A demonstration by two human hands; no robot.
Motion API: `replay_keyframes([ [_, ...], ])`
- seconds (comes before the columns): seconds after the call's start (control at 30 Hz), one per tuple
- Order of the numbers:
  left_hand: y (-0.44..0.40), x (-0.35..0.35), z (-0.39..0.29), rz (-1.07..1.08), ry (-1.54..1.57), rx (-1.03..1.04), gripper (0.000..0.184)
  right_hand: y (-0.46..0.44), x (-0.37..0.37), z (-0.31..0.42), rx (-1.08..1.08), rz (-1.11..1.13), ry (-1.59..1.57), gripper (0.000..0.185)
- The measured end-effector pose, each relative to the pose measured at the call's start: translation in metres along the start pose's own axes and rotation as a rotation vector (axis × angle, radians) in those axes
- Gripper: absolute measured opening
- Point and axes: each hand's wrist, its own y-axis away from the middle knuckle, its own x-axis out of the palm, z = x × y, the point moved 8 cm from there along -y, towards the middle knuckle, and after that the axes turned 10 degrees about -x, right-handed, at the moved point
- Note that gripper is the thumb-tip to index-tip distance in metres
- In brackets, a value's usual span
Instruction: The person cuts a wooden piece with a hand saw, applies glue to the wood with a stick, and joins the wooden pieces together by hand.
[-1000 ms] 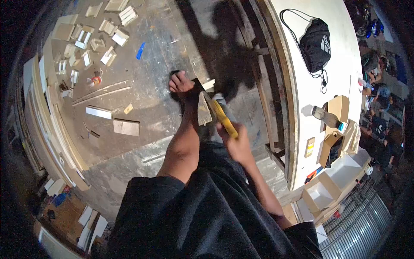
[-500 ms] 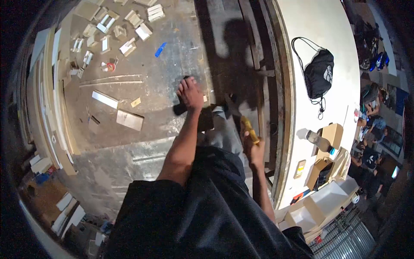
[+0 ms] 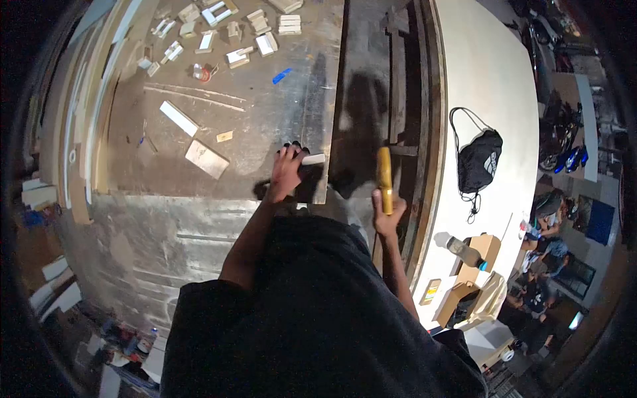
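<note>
Near the right edge of the brown work surface, my left hand point(image 3: 286, 174) is closed over a short pale piece of wood point(image 3: 313, 159). One end of the piece sticks out to the right of the fingers; the rest is hidden beneath them. My right hand point(image 3: 389, 215) grips a yellow-handled tool point(image 3: 385, 171), held upright over the dark gap beside that surface. The tool's working end cannot be made out. Left of my left hand lie a wooden block point(image 3: 207, 158), a small wood offcut point(image 3: 225, 136) and a white-faced strip point(image 3: 179, 118).
Several small wooden assemblies point(image 3: 239, 57) and a blue scrap point(image 3: 282, 75) lie at the far side. A pale table on the right carries a black drawstring bag point(image 3: 480, 159), a bottle point(image 3: 466, 253) and an open cardboard box point(image 3: 456, 302). Long boards point(image 3: 83, 146) stand left. People are at far right.
The yellow-handled tool has swung from slanting to upright in my right hand. My left hand now has the pale wood piece showing beside its fingers. The view has shifted.
</note>
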Motion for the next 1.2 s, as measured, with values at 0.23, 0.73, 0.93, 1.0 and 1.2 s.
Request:
replay_keyframes([
  [0.23,0.014,-0.033,0.042,-0.049,0.366,-0.072,0.033,0.059,0.072,-0.027,0.027,0.134,-0.028,0.038],
  [0.73,0.143,-0.061,0.155,0.13,1.326,-0.67,0.022,0.073,0.196,-0.051,-0.463,0.456,0.513,0.043],
  [0.93,0.193,-0.082,0.152,0.104,1.208,-0.829,0.021,0.029,0.284,-0.041,-0.453,0.624,0.698,0.047],
  [1.0,0.217,-0.075,0.162,0.083,1.172,-0.869,0.022,0.018,0.296,-0.031,-0.426,0.663,0.676,0.046],
  [1.2,0.264,-0.084,0.157,0.003,1.211,-0.896,0.021,0.018,0.289,0.025,-0.476,0.444,0.534,0.036],
])
